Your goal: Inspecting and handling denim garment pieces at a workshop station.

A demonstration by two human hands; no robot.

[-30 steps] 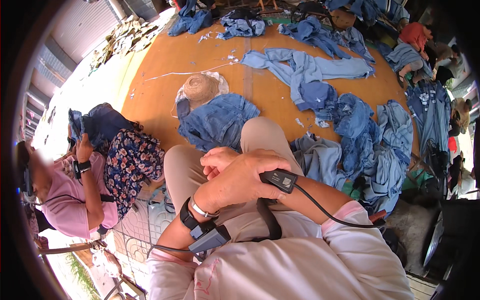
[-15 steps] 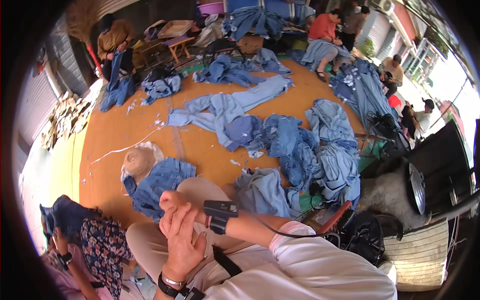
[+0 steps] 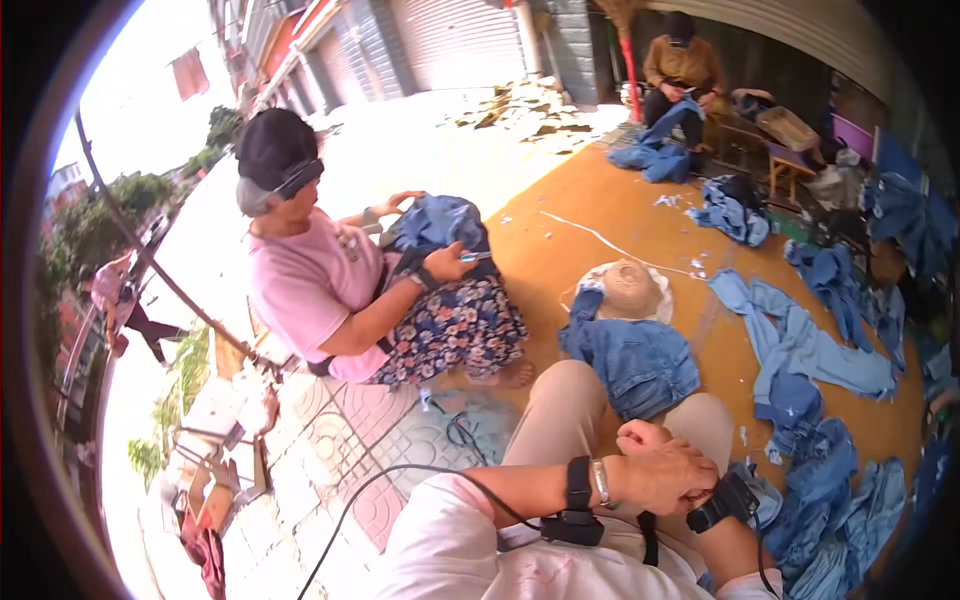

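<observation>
My left hand point(image 3: 662, 478) lies across my right wrist, its fingers curled over it beside the black strapped-on device point(image 3: 724, 500). My right hand point(image 3: 643, 436) is a loose fist above my lap, partly covered by the left; nothing shows in it. A silver bracelet point(image 3: 599, 482) and a black band point(image 3: 578, 484) circle my left wrist. Just beyond my knees lies a blue denim garment point(image 3: 640, 362), touched by neither hand. Behind it a straw hat point(image 3: 626, 290) rests on the mat.
At my left, a seated person in a pink shirt point(image 3: 318, 280) holds dark denim point(image 3: 440, 222) and a small tool. Jeans point(image 3: 805, 350) are strewn over the orange mat point(image 3: 560, 240) to the right. A black cable point(image 3: 345, 515) loops past my left arm. Another person point(image 3: 685, 75) works on denim farther back.
The view has swung left, bringing the pink-shirted person fully into sight and pushing the jeans rightward. My hands stay together, left over right.
</observation>
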